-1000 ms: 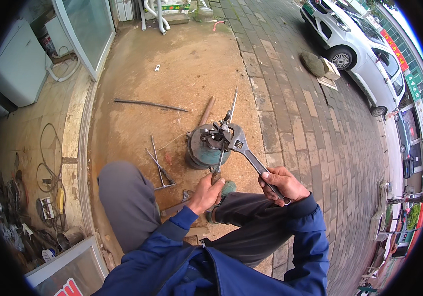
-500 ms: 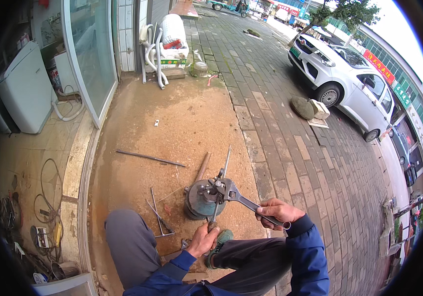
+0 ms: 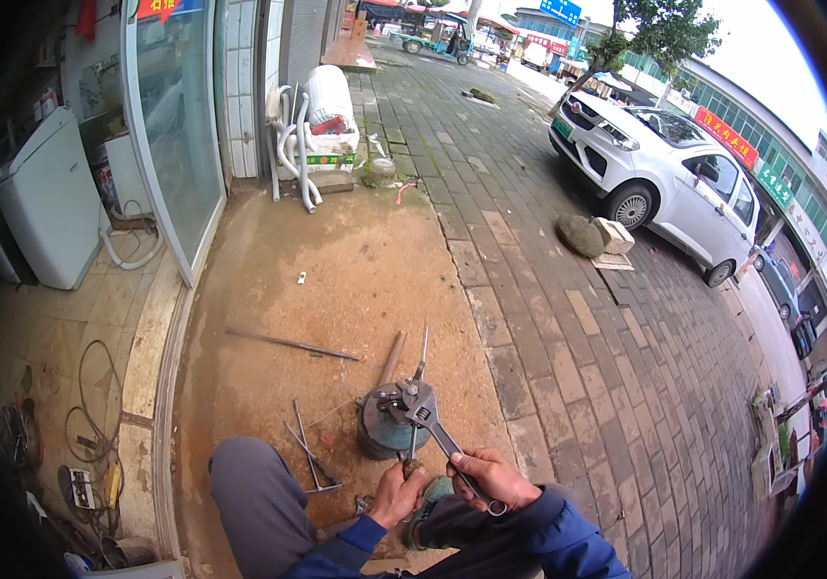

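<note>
My right hand (image 3: pixel 495 480) is closed round the handle of an adjustable wrench (image 3: pixel 445 440). The wrench's jaws sit at metal fittings on top of a round, dark green metal body (image 3: pixel 379 431), which stands on the ground between my legs. My left hand (image 3: pixel 396 495) is closed round the near end of a thin metal rod (image 3: pixel 423 355). This rod runs up past the fittings and points away from me. Exactly how the jaws grip cannot be made out. A brownish pipe (image 3: pixel 393 359) lies just beyond the body.
Left of the body lie a long dark bar (image 3: pixel 293 344) and several thin metal rods (image 3: pixel 309 449). A sliding glass door (image 3: pixel 174 125) and its track border the left. Bent white pipes (image 3: pixel 299 159) stand by the wall. A white car (image 3: pixel 664 159) is parked beyond the paving.
My right hand has swung the wrench handle down and toward me, so it slopes more steeply and sits nearer my left hand. My left hand keeps its hold. The view has tilted up slightly.
</note>
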Demonstrator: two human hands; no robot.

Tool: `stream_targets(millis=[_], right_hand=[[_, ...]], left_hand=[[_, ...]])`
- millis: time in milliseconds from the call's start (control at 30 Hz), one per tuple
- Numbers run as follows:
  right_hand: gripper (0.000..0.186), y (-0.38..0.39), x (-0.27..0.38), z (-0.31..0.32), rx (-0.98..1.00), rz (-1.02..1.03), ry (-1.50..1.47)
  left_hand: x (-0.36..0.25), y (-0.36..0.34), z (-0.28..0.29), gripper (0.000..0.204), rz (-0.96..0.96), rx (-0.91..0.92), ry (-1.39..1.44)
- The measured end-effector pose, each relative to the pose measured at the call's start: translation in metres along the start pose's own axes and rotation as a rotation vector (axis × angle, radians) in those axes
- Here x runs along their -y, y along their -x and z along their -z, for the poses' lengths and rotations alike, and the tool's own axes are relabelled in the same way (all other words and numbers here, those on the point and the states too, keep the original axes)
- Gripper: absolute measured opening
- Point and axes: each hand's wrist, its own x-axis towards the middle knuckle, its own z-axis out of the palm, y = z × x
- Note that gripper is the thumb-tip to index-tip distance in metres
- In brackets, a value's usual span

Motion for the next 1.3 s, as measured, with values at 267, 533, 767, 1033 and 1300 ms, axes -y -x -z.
stream_targets(millis=[267,533,767,1033,1300], right_hand=[[0.029,-0.085,-0.073,-0.174,-0.498,0.422,-0.462],[0.021,-0.075,-0.073,-0.175,-0.390,0.376,-0.497],[0.023,-0.023,-0.104,-0.129,-0.193,0.389,-0.346],[0.035,0.021,-0.023,-0.005,-0.018,0.090,0.199],[0.039,0.001,0.015,0.060,0.071,0.016,0.255]], left_hand=[[0.072,-0.028,-0.009,0.022,-0.093,-0.037,0.069],[0.031,-0.004,-0.009,0.021,-0.003,-0.035,0.183],[0.048,-0.011,0.005,0.022,-0.152,0.073,0.307],[0.006,-0.006,0.011,0.023,-0.046,0.022,0.077],[0.014,-0.014,0.019,0.022,-0.028,0.081,0.047]])
